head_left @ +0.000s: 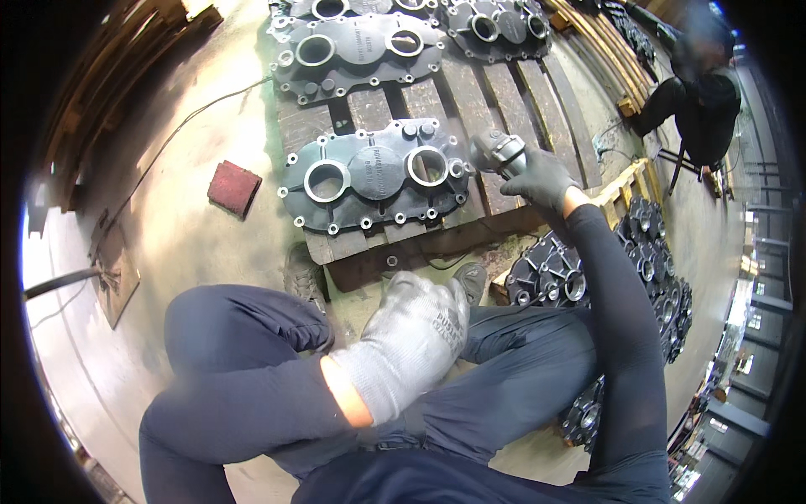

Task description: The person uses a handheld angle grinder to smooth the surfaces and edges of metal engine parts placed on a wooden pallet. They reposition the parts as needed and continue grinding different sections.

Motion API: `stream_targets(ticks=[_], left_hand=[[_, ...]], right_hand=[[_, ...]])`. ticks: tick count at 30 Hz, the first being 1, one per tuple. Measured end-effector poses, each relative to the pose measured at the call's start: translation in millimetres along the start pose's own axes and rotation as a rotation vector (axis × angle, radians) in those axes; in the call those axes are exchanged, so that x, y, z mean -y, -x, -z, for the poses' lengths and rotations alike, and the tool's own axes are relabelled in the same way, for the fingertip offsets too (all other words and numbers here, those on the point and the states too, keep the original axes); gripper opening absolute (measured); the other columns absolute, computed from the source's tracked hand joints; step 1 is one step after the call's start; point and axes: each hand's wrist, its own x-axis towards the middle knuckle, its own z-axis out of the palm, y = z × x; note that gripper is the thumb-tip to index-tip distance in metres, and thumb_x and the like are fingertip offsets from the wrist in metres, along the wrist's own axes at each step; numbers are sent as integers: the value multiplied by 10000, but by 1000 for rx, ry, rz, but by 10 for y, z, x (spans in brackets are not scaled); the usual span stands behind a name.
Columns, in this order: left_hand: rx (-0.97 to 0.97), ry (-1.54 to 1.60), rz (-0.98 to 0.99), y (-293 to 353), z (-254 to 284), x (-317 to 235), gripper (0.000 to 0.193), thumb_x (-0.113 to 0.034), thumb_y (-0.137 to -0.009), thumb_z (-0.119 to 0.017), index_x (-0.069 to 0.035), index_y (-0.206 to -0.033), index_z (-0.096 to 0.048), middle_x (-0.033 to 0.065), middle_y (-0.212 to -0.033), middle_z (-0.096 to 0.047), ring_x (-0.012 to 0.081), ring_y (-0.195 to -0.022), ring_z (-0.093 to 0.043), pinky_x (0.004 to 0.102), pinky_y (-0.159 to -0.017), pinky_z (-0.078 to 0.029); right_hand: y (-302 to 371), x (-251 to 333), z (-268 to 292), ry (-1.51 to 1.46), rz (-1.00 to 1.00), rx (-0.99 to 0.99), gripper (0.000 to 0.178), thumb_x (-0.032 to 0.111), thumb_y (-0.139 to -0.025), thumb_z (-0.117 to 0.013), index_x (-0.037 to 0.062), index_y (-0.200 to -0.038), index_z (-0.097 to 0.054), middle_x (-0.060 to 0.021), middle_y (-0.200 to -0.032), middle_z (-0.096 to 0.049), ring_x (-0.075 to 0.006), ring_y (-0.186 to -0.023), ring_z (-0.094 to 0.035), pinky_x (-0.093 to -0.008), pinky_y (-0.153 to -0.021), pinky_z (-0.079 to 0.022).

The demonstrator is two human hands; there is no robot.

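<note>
On the wooden pallet point(341, 245) in front of me lies a dark grey cast metal cover point(377, 175), with two round bores and bolt holes along its rim. My right hand point(544, 181), in a dark glove, grips a small angle grinder point(506, 155). The grinder's head is close to the cover's right end; I cannot tell whether they touch. My left hand point(411, 336), in a pale grey glove, is above my lap, between me and the pallet. Its fingers are curled under, and whatever they may hold is hidden.
More metal covers point(357, 52) lie farther back on the pallet. Dark castings point(550, 267) are stacked at my right. A reddish pad point(234, 190) lies on the floor to the left, near a thin cable point(180, 126). Another person point(701, 97) sits at the far right.
</note>
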Motion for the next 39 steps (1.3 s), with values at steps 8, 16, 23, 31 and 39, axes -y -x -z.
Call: stream_targets(ticks=[8,16,23,31,39], left_hand=[[156,234,-112,-614,27,-16,606,-200,-967,-639,107,-1484,-569,117,-949,-715,266,-842,-741,413,-823,-580],[147,153,-78,-821,-25,67,642,-204,-960,-648,100,-1516,-547,123,-962,-723,252,-863,-742,415,-823,-574],[98,220,-82,-814,-117,43,628,-200,-963,-640,119,-1495,-544,137,-964,-722,267,-872,-740,424,-828,-568],[202,272,-52,-849,-72,73,601,-200,-986,-619,125,-1486,-549,158,-982,-731,278,-887,-748,431,-838,-573],[149,258,-40,-756,-157,39,608,-199,-981,-625,118,-1495,-554,163,-972,-728,289,-879,-747,435,-842,-583]], right_hand=[[-594,-486,-122,104,-15,112,711,392,-702,-903,-27,-1255,-748,-303,-1194,-787,-445,-1122,-777,-482,-1016,-605],[-779,-551,-201,98,42,143,728,420,-696,-879,-19,-1262,-750,-292,-1222,-782,-431,-1149,-770,-478,-1030,-600],[-770,-534,-263,91,8,167,733,405,-710,-878,-16,-1291,-727,-292,-1228,-779,-422,-1165,-768,-485,-1037,-596],[-665,-379,-242,258,61,195,642,331,-770,-864,4,-1300,-707,-284,-1182,-789,-443,-1129,-773,-511,-1004,-606],[-315,-200,-269,405,48,231,486,210,-834,-834,58,-1280,-714,-225,-1209,-796,-402,-1128,-782,-506,-977,-621]])
